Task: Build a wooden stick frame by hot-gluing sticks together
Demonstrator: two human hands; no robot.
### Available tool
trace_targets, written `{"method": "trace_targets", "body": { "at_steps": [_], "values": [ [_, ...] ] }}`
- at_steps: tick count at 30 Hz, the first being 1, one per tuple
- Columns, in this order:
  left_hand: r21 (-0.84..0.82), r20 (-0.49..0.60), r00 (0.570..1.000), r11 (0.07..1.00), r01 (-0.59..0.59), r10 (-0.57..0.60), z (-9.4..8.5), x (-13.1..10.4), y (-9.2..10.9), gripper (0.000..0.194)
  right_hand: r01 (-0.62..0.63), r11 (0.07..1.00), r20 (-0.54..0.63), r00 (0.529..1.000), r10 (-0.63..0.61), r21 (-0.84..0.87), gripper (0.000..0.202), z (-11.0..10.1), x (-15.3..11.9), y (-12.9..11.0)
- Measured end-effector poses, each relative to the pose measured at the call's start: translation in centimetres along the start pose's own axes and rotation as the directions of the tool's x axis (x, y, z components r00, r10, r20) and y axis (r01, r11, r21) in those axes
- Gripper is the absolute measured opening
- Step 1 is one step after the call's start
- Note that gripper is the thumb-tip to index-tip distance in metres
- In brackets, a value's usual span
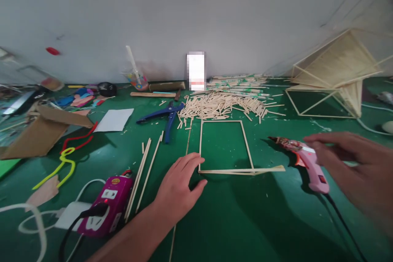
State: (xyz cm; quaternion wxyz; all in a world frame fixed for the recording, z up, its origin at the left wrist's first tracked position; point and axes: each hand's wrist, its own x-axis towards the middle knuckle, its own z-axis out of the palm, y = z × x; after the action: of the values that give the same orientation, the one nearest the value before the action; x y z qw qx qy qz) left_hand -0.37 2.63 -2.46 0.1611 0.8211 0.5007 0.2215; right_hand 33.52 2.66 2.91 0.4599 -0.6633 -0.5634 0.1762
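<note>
My left hand (181, 182) rests at the near left corner of a square wooden stick frame (247, 145), thumb and fingers apart around that corner. Along the frame's near side lies a stick (270, 169) that sticks out past the right corner. To the right, a pink glue gun (311, 166) lies on the green table with its nozzle toward the left. My right hand (353, 163) is at the gun's back end, slightly blurred; whether its fingers touch the gun is unclear.
Behind the frame are a pile of short sticks (215, 105), blue cutters (168, 114) and a bright phone (196, 69). A purple power strip (107, 206) and long sticks (139, 176) lie left. A stick structure (334, 73) stands back right. The gun's black cord (344, 221) runs nearward.
</note>
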Motion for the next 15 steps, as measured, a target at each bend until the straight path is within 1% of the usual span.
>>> {"method": "trace_targets", "body": {
  "at_steps": [1,2,3,5,7,9,12,15],
  "values": [
    [0.015,0.011,1.000,1.000,0.001,-0.001,0.0,0.0,0.0,0.042,-0.042,0.996,-0.049,0.998,0.039,-0.077,0.014,0.9,-0.7,-1.2],
    [0.028,0.019,1.000,1.000,0.002,-0.002,0.0,0.1,0.0,0.044,-0.058,0.997,-0.068,0.996,0.053,-0.058,0.016,1.7,-1.4,-2.1],
    [0.037,0.028,1.000,0.999,0.002,-0.003,-0.1,0.2,0.0,0.044,-0.037,0.999,-0.010,0.999,0.037,0.009,0.019,2.5,-2.0,-2.5],
    [0.046,0.051,0.999,0.999,-0.005,0.002,-0.1,0.4,-0.1,0.045,0.036,0.987,0.088,0.995,-0.050,0.157,0.023,3.4,-2.8,-2.1],
    [0.048,0.064,0.998,0.999,-0.012,0.009,-0.2,0.7,-0.1,0.045,0.097,0.951,0.174,0.973,-0.153,0.293,0.024,3.9,-3.2,-1.0],
    [0.046,0.074,0.997,0.999,-0.005,0.002,-0.3,0.8,-0.1,0.045,0.103,0.921,0.249,0.946,-0.208,0.376,0.028,4.1,-3.5,-0.1],
    [0.041,0.084,0.996,0.999,0.032,-0.035,-0.4,0.9,0.0,0.046,0.027,0.904,0.312,0.934,-0.175,0.426,0.031,4.5,-3.8,0.1],
    [0.035,0.080,0.996,0.998,0.047,-0.050,-0.4,0.9,0.1,0.047,-0.016,0.886,0.304,0.942,-0.141,0.463,0.025,5.1,-4.1,-0.4]
  ]
}}
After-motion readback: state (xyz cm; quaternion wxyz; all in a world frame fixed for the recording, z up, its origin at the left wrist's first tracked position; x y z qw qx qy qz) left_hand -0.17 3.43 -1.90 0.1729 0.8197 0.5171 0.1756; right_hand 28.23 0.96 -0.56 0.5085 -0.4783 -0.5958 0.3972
